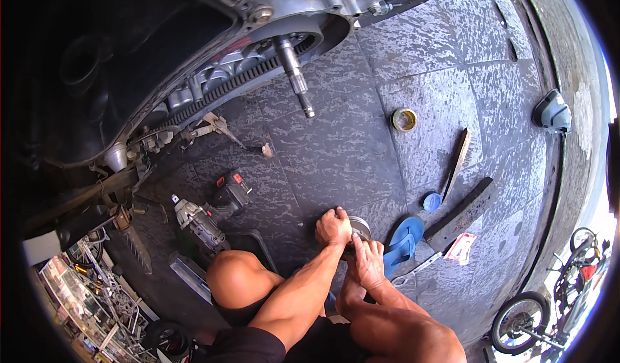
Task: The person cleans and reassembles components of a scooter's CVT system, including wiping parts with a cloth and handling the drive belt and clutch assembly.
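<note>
A round, shiny metal disc-shaped part (360, 227) is between my hands, close to my foot. My left hand (334, 227) is curled closed at its left side. From the near side, my right hand (369, 263) grips it with bent fingers, thumb side toward the disc. The hands cover much of the part, so its full shape does not show. Just right of my right hand lies a blue flip-flop (403, 243). Ahead, a bare splined metal shaft (294, 76) sticks out of an opened engine case, with a toothed drive belt (239, 78) beside it.
A cordless impact wrench (210, 218) lies left by my knee. Rightward on the dark tiled floor are an open tin (404, 120), a wire brush (457, 163), a blue lid (431, 201), a dark bar (460, 213) and a long metal tool (416, 268). A motorcycle (549, 298) stands far right.
</note>
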Motion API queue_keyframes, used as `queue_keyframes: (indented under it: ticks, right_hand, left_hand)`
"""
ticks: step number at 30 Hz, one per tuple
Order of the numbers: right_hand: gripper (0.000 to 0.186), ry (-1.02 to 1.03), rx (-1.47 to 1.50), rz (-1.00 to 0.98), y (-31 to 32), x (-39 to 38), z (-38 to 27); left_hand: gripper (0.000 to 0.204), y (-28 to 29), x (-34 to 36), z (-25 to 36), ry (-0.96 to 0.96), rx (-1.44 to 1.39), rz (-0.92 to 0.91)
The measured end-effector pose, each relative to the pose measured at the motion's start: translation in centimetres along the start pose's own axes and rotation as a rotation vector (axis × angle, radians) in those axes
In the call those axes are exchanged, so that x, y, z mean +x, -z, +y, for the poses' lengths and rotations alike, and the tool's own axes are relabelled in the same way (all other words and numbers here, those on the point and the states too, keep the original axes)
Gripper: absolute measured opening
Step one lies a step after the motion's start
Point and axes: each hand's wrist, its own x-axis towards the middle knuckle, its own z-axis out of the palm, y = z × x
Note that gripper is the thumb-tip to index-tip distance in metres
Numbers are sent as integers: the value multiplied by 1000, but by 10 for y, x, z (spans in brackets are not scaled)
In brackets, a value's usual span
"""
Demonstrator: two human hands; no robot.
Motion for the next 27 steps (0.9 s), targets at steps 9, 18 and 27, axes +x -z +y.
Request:
queue_keyframes:
  ticks: [9,18,27]
  right_hand:
    - [77,-176,-84,68,-6,1,-12]
    - [71,-75,-34,87,-3,0,-5]
    - [70,86,11,40,2,2,4]
  left_hand:
    - [41,-1,0,3,-12,-15,0]
    - [41,4,-1,4,-23,-48,0]
    - [40,-5,4,-3,-43,-25,20]
